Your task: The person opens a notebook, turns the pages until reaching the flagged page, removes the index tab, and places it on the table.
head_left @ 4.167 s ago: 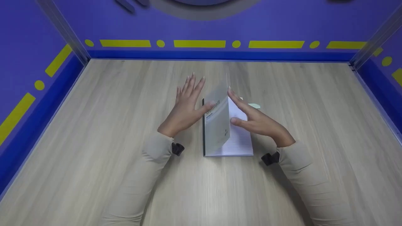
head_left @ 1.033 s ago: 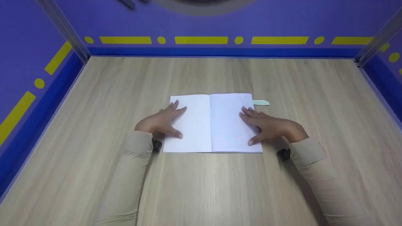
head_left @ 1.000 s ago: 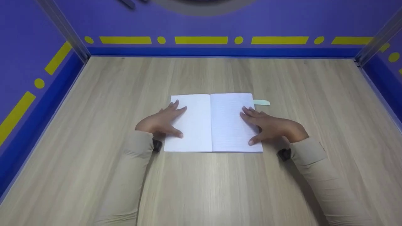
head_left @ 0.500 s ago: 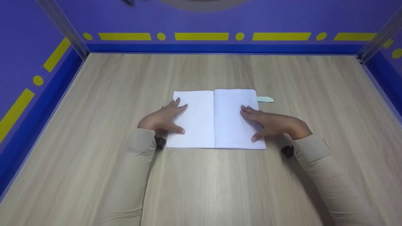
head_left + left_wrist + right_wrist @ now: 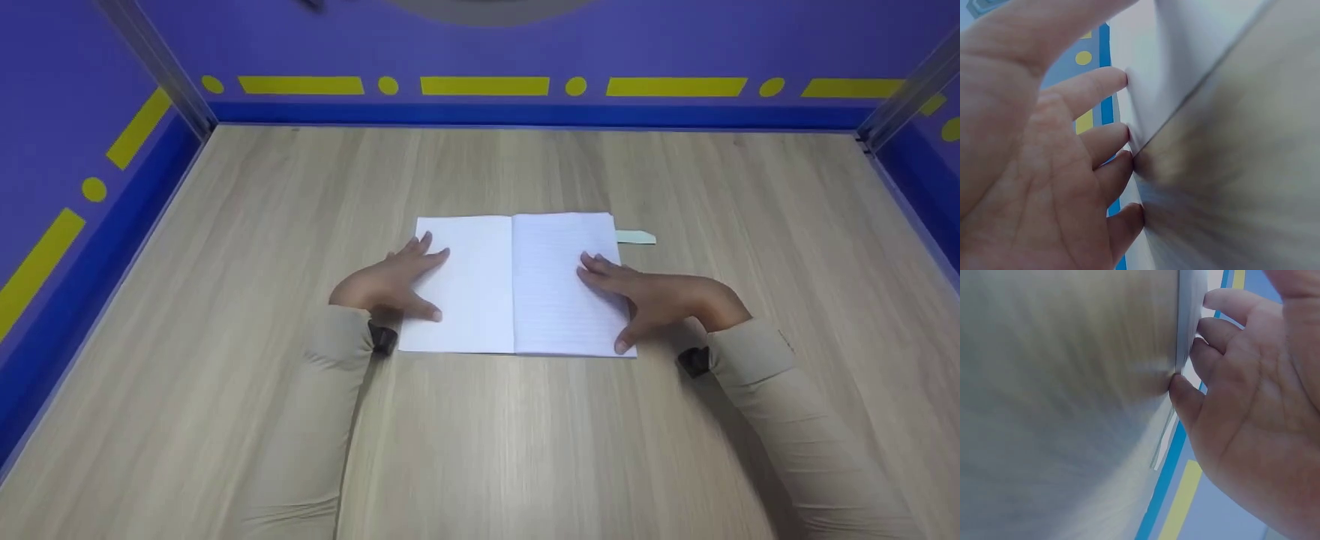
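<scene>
On one table [image 5: 465, 450], one opened notebook [image 5: 513, 289], two hands [image 5: 390, 285] [image 5: 656, 298] (fingers [image 5: 602, 280] spread apart) touching two pages [image 5: 474, 277].

1. The head camera looks forward and down from above the tabletop [image 5: 480, 442], far enough off to frame the left hand [image 5: 391, 286], the right hand [image 5: 649, 298], the open notebook [image 5: 480, 289] and both far corners.
2. The left wrist camera sits close at the palm, facing along the fingers, low over the tabletop, towards a yellow-marked wall [image 5: 1084, 58].
3. The right wrist camera looks likewise past its own palm, the tabletop standing steeply tilted in view.
4. The head view shares a hand, part of the notebook and the wall with each wrist view.
</scene>
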Demonstrator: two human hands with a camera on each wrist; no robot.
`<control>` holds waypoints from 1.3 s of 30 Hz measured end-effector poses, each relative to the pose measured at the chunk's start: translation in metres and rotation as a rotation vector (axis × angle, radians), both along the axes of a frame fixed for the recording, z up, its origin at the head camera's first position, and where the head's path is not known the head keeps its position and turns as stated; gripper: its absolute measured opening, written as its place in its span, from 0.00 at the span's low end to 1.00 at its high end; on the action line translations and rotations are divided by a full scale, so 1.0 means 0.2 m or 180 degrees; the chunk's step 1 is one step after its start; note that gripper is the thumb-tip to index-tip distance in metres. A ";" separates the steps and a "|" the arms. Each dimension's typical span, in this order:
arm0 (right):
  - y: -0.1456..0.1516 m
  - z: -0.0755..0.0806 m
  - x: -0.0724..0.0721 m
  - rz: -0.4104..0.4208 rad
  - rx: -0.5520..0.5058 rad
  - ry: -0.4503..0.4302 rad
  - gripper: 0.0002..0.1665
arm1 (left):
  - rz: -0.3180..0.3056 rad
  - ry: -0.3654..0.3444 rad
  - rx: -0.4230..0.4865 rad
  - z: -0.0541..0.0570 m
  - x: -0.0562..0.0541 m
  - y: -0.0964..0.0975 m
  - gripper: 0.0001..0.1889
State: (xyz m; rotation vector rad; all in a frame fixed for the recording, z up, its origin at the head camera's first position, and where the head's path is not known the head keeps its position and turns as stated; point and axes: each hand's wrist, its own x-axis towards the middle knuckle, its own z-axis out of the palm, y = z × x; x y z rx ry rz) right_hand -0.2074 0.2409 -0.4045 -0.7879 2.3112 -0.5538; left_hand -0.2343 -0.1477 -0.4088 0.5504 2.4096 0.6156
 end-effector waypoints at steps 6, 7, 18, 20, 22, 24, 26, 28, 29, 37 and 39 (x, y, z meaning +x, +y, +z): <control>-0.01 0.00 0.00 -0.0018 0.0087 0.0029 0.71 | 0.0004 -0.0009 -0.0029 0.01 0.00 0.00 0.53; -0.01 0.00 0.00 -0.0024 0.0097 0.0032 0.71 | 0.0002 -0.0006 -0.0026 0.01 0.00 0.00 0.53; -0.02 0.01 0.01 -0.0135 0.0113 0.0061 0.64 | 0.0013 0.0022 -0.0037 0.01 0.00 0.00 0.53; -0.02 0.01 0.01 -0.0126 0.0083 0.0079 0.63 | 0.0004 0.0029 -0.0052 0.01 0.00 0.00 0.53; -0.02 0.01 0.01 -0.0092 0.0010 0.0101 0.61 | -0.0004 0.0034 -0.0055 0.01 0.00 0.00 0.53; -0.02 0.01 0.02 -0.0089 -0.0018 0.0098 0.60 | 0.0004 0.0039 -0.0058 0.01 0.00 0.00 0.53; -0.02 0.01 0.02 -0.0093 -0.0033 0.0096 0.59 | 0.0014 0.0053 -0.0066 0.01 0.00 0.00 0.53; -0.02 0.01 0.02 -0.0106 -0.0017 0.0092 0.59 | 0.0012 0.0082 -0.0074 0.01 0.00 0.00 0.53; -0.02 0.01 0.02 -0.0119 0.0004 0.0087 0.59 | 0.0007 0.0101 -0.0072 0.02 0.01 0.00 0.53; -0.02 0.00 0.01 -0.0131 0.0016 0.0079 0.59 | 0.0069 0.0329 0.0137 0.09 0.03 0.03 0.51; -0.02 0.00 0.01 -0.0131 0.0017 0.0085 0.59 | 0.0018 0.0479 0.0157 0.10 0.04 0.05 0.48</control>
